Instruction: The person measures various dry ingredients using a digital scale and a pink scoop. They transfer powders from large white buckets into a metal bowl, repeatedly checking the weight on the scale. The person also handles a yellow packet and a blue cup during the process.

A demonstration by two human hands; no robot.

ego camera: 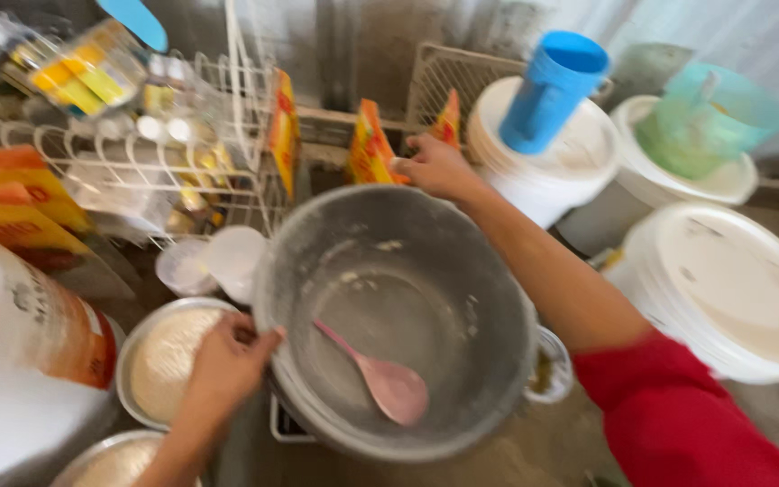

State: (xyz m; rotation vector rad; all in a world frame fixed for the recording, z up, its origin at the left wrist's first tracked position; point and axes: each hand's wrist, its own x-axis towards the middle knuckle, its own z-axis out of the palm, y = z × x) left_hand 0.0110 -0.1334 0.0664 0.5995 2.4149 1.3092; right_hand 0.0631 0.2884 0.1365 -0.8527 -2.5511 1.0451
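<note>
grey basin [462, 271], pink spoon [380, 377] inside

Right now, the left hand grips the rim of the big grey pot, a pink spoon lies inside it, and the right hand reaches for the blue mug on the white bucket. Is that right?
Not quite. In the head view the right hand is at the orange packet, not the blue mug. The rest holds: the left hand grips the pot rim, with the pink spoon inside.
</note>
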